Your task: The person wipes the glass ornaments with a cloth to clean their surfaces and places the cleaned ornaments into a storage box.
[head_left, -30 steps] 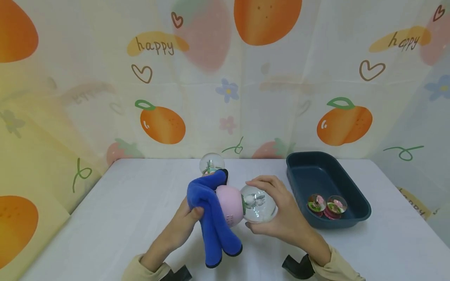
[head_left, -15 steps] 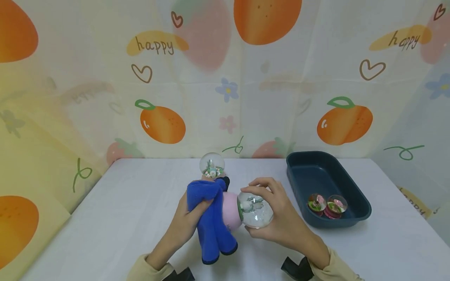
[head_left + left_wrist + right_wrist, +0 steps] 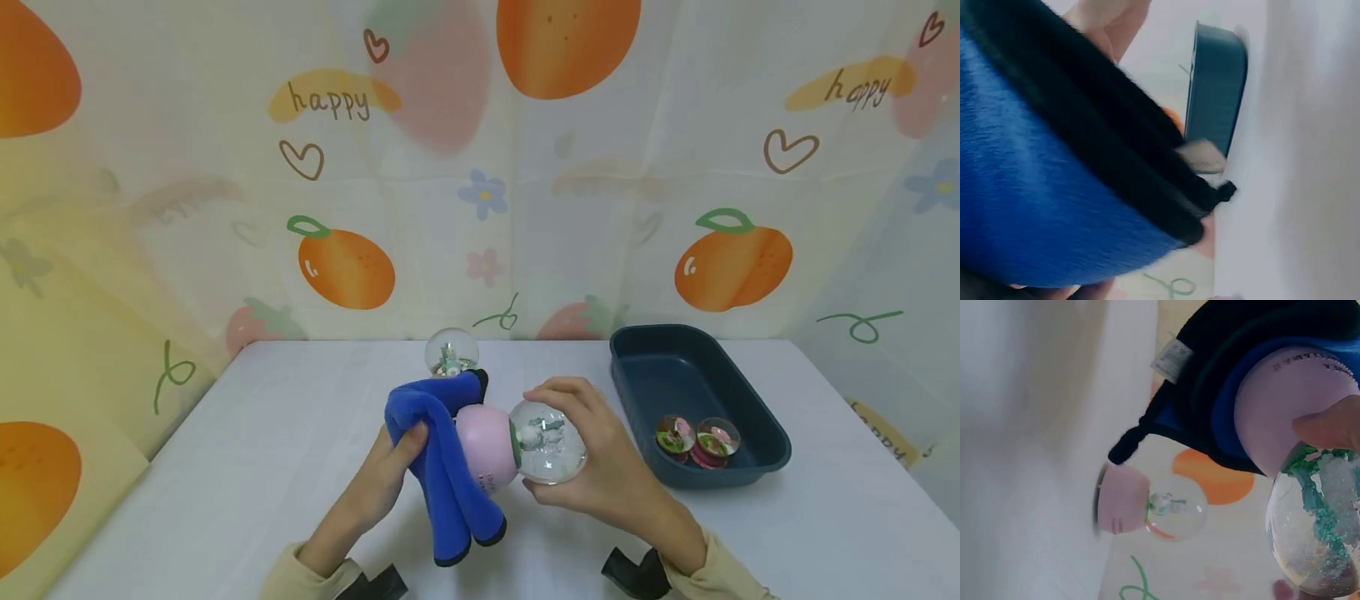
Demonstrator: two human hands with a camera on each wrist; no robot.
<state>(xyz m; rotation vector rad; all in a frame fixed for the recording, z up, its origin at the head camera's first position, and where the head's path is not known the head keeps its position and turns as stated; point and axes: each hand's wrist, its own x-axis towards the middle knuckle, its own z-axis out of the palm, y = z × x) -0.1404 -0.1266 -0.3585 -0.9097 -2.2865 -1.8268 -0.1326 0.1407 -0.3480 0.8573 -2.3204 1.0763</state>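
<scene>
A snow globe (image 3: 547, 442) with a pink base (image 3: 486, 446) is held on its side above the table. My right hand (image 3: 600, 446) grips its glass ball between thumb and fingers. In my left hand (image 3: 382, 475) is a blue cloth (image 3: 442, 467) with black edging, bunched against the base; the thumb lies over the cloth and the other fingers are hidden behind it. The right wrist view shows the base's lettering and the cloth's white label (image 3: 1173, 360). Behind the cloth a second snow globe (image 3: 452, 352) stands upright on the table, its pink base (image 3: 1124, 500) visible in the right wrist view.
A dark blue tray (image 3: 667, 354) stands on the right of the white-covered table (image 3: 247, 450). Two small globes, a left one (image 3: 676, 437) and a right one (image 3: 716, 442), sit in its near end. A fruit-printed curtain (image 3: 420, 217) hangs behind the table.
The cloth and left hand shift right and then back left along the pink base. The held globe turns slightly between the frames, with the right hand staying around the ball.
</scene>
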